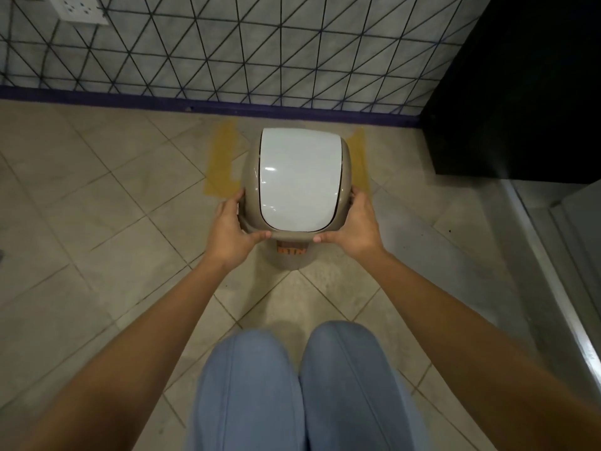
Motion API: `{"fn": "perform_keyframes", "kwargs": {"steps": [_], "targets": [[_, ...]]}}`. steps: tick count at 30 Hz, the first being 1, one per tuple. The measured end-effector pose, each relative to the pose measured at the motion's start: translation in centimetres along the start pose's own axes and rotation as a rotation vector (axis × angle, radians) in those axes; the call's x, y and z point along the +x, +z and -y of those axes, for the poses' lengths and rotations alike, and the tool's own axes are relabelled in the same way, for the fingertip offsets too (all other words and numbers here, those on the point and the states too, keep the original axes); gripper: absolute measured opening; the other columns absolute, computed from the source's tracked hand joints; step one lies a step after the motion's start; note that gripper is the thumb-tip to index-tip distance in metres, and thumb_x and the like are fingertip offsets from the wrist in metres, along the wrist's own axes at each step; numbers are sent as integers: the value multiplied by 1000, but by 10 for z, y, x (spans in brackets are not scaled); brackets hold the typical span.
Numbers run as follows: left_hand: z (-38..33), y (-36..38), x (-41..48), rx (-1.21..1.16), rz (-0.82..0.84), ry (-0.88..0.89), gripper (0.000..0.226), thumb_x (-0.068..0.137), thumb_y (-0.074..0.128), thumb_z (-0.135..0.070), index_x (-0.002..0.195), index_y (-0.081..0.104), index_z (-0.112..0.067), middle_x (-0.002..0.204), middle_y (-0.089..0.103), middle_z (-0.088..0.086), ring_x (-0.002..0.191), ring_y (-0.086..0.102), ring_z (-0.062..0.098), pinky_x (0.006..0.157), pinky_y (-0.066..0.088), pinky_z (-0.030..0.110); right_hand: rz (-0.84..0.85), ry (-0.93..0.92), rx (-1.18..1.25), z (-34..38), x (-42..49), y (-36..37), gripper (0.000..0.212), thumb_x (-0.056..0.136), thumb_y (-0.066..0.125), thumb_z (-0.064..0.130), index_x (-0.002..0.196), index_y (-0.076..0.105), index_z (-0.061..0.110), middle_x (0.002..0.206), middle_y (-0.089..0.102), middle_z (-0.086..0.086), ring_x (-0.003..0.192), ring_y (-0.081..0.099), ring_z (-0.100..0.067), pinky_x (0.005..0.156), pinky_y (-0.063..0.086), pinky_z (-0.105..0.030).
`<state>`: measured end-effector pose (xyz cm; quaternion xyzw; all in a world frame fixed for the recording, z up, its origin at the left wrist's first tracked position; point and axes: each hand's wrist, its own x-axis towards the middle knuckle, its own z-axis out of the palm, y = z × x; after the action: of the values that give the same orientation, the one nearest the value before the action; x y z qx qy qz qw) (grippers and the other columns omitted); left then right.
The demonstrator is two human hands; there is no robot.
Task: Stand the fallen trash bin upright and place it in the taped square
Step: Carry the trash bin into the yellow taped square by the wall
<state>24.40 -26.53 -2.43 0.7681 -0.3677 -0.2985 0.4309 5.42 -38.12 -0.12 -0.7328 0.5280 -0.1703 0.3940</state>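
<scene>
The trash bin (299,180) stands upright on the tiled floor, seen from above: a beige body with a white swing lid and an orange label low on its near side. My left hand (229,229) grips the lid rim on the left and my right hand (353,227) grips it on the right. The taped square (221,157) is yellow tape on the floor by the wall; its left and right strips show on either side of the bin, and the bin hides the rest.
A wall (227,50) with a triangle pattern and a dark skirting runs just behind the bin. A black cabinet (520,92) stands at the right, with a metal threshold strip (553,271) beside it. My knees (305,385) in blue trousers are below.
</scene>
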Motion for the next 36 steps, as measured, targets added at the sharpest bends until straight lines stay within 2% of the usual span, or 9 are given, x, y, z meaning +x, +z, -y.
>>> {"fn": "perform_keyframes", "kwargs": {"steps": [10,14,17,20,22,24,28,32,36], "targets": [[0,-5,38,-45,52,-20,99,64,84,-16,145,27,-22,143,35,5,123,45,24,102,43,45,10,-71,-71,3,35,-8,127,43,94,31,145,21,15,146,39,-6,135,36,-26,108,36,-44],[-6,-6,52,35,44,58,103,64,83,-15,146,21,-24,147,32,1,134,31,16,109,28,30,75,-70,-15,7,53,-8,132,46,94,25,149,12,17,150,28,-8,139,28,-25,113,30,-45],[-12,-7,64,-9,92,90,102,67,81,-9,147,19,-23,149,32,-4,134,30,10,108,28,26,128,-60,59,8,64,-6,133,50,92,18,150,4,21,152,26,-8,140,28,-24,114,30,-49],[-14,-6,72,-24,98,105,100,69,78,-8,147,18,-26,138,34,-17,124,30,-2,99,28,12,135,-58,83,9,75,-5,133,53,91,15,150,1,23,153,25,-6,142,26,-24,114,30,-50],[-14,-4,78,-13,91,131,99,70,77,-5,146,18,-25,131,33,-20,116,29,-12,88,25,-4,131,-69,81,9,82,-5,133,53,91,15,150,0,23,153,25,-6,142,25,-24,114,29,-50],[-15,-4,84,13,84,154,99,70,77,-5,147,17,-23,131,33,-19,111,27,-17,80,23,-11,127,-85,72,9,88,-6,133,54,90,15,150,0,23,153,25,-6,142,25,-24,114,29,-50],[-22,-6,92,74,63,184,103,68,79,-11,148,14,-26,134,33,-19,116,27,-12,81,23,-10,116,-132,70,10,97,-7,133,53,91,16,150,0,19,155,25,-7,143,23,-23,115,28,-49],[-27,-5,97,166,23,232,105,68,80,-15,149,14,-22,147,35,2,130,36,14,99,31,19,78,-175,2,10,105,-8,135,52,92,22,150,-1,17,157,19,-5,145,18,-23,116,25,-49],[-29,-6,107,241,17,260,110,65,82,-17,149,10,-23,144,34,8,128,40,23,98,33,26,73,-222,-71,12,114,-10,139,51,91,24,150,-7,20,159,10,-4,146,11,-21,118,21,-48]]}}
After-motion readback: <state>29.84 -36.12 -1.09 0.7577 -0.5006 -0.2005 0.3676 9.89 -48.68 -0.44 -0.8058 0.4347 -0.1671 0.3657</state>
